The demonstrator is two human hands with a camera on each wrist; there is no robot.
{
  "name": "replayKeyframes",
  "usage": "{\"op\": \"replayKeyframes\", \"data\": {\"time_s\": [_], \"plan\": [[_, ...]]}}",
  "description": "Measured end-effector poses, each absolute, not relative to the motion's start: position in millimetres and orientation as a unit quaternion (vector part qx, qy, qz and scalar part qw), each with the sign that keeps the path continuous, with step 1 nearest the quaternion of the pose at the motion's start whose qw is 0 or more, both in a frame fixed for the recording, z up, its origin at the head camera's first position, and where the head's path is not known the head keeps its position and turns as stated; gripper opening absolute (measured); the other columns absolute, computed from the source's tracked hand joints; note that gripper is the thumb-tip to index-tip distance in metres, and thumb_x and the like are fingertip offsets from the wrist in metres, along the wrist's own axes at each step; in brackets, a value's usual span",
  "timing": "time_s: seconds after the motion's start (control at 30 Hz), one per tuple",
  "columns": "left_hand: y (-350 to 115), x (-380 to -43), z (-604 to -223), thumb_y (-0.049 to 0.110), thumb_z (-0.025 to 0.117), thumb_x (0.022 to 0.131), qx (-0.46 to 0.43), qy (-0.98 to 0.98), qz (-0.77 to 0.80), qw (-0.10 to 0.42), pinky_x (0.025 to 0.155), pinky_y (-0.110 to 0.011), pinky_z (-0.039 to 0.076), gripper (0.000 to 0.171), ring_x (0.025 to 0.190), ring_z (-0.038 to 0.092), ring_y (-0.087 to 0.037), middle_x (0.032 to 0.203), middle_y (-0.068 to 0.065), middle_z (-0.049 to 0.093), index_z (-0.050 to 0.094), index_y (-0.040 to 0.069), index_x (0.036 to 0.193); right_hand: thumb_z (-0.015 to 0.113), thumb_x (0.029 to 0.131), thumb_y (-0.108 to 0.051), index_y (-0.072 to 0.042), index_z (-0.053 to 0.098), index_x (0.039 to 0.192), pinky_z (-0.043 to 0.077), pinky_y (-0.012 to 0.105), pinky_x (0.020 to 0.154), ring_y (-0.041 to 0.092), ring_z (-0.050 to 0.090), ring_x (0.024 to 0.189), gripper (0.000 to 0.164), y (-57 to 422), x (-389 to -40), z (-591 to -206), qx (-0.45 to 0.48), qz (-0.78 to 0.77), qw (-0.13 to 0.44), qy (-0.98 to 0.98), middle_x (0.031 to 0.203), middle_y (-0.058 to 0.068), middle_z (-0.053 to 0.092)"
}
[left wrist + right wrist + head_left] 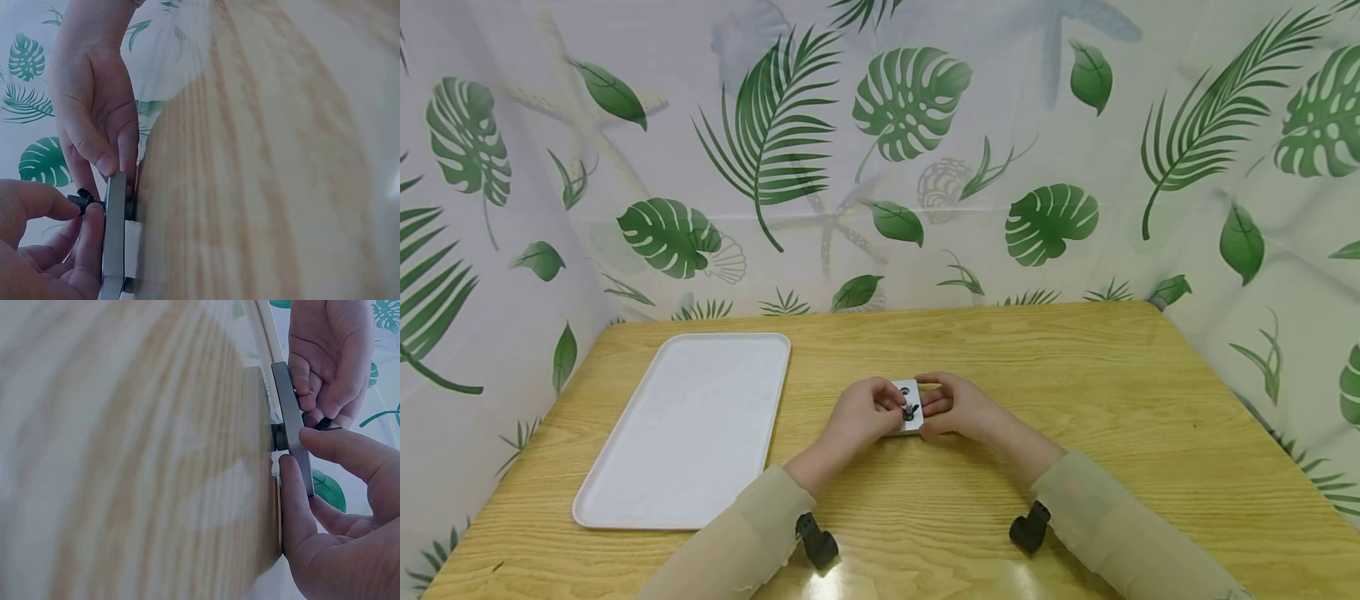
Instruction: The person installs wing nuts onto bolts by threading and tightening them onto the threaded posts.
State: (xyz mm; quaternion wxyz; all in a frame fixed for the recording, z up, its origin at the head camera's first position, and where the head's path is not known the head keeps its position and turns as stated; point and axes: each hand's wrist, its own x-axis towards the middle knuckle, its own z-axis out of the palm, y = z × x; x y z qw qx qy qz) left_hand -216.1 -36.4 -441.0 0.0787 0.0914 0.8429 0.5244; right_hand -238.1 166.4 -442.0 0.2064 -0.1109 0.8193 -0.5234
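Note:
A small light-grey plate (912,425) lies just above the table between both hands, with a hole in its far half. Through its near half rises a threaded bolt (75,200), which carries a small black winged piece (915,409), apparently a wing nut. With thumb and fingertips my left hand (859,413) pinches the bolt's upper end at the winged piece. From the right, my right hand (964,408) grips the plate's edge, its thumb on the top in the right wrist view. Beneath the plate, a dark bolt head (279,437) shows against the tabletop.
A white rectangular tray (688,425) lies on the left of the wooden table (1112,392). Leaf-patterned cloth (925,250) hangs behind the table and along both sides. A black wrist-camera mount (817,542) sits on the left sleeve, with another (1030,528) on the right.

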Motion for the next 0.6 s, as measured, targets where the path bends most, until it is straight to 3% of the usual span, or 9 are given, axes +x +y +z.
{"op": "replayKeyframes", "data": {"time_s": [0.27, 0.6], "plan": [[-35.7, -216.6, -441.0, 0.002, 0.067, 0.101, 0.072, 0.807, 0.578, 0.098, 0.07, -0.029, 0.064, 0.01, 0.069, 0.068, -0.009, 0.087, -0.009, 0.069, 0.067, -0.002, 0.109, 0.079, 0.087, 0.005, 0.004, 0.039, 0.159, 0.06, 0.028, 0.086, 0.032, 0.068, 0.119, 0.083, 166.2, -238.0, -441.8, -0.113, -0.523, 0.207, 0.819, 0.132, 0.028, 0.064], [-34.8, -216.4, -440.0, 0.005, 0.07, 0.1, 0.073, 0.821, 0.559, 0.091, 0.069, -0.028, 0.063, 0.006, 0.069, 0.067, -0.01, 0.085, -0.008, 0.068, 0.07, 0.0, 0.101, 0.079, 0.086, 0.007, 0.005, 0.04, 0.158, 0.058, 0.025, 0.084, 0.028, 0.069, 0.115, 0.082, 165.6, -236.5, -439.2, -0.108, -0.527, 0.205, 0.817, 0.129, 0.026, 0.064]]}}
